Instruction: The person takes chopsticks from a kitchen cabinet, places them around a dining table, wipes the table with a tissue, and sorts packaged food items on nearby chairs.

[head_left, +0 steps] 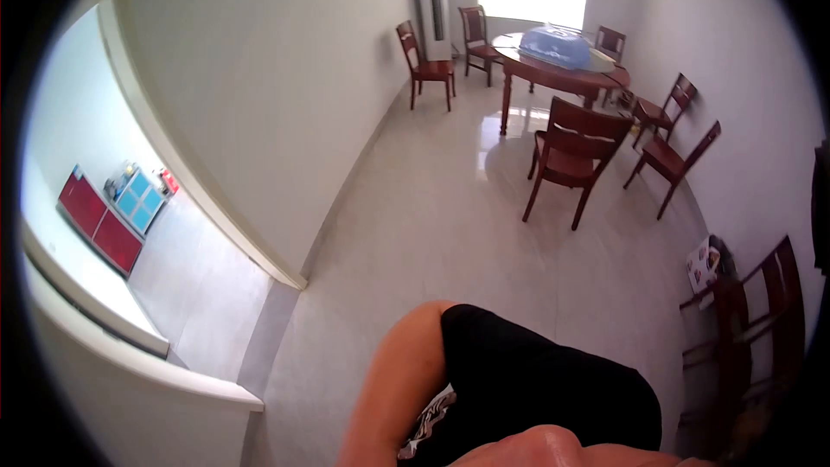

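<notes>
Neither of my hands can be made out. A bare arm (393,389) comes up from the bottom edge and bends near the black clothing (545,380); its hand is out of sight. More bare skin (549,448) shows along the bottom edge, cut off by the frame, with no fingers visible. Between the arm and the black cloth is a small patch of patterned fabric (428,425). What my hands hold or touch, if anything, is hidden.
A round wooden table (562,78) bearing a blue cover (558,46) stands by the window, with several chairs around it. More dark chairs (765,320) line the right wall beside a bag (705,264). At left, a doorway shows red cabinets (99,223) and a blue cabinet (138,199).
</notes>
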Demonstrator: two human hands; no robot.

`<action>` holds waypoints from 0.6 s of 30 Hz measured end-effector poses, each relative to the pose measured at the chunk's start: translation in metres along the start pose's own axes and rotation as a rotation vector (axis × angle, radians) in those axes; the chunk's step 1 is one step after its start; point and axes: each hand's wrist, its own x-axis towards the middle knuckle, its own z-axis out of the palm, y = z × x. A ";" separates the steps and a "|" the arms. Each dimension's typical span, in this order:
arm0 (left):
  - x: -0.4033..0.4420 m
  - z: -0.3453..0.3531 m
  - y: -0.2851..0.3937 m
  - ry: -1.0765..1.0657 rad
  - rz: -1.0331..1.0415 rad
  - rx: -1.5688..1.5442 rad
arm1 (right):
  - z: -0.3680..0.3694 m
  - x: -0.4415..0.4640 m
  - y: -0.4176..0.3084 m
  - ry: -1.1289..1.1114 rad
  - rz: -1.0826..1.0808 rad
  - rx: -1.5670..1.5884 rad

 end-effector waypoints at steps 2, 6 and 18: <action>0.024 -0.013 0.023 -0.028 -0.010 0.044 | -0.033 -0.003 0.001 -0.003 0.010 -0.012; 0.074 -0.030 0.084 -0.127 -0.027 0.173 | -0.090 -0.019 -0.014 0.058 0.077 -0.071; 0.221 0.020 0.120 -0.620 -0.249 0.311 | -0.063 -0.086 -0.093 0.384 0.371 -0.514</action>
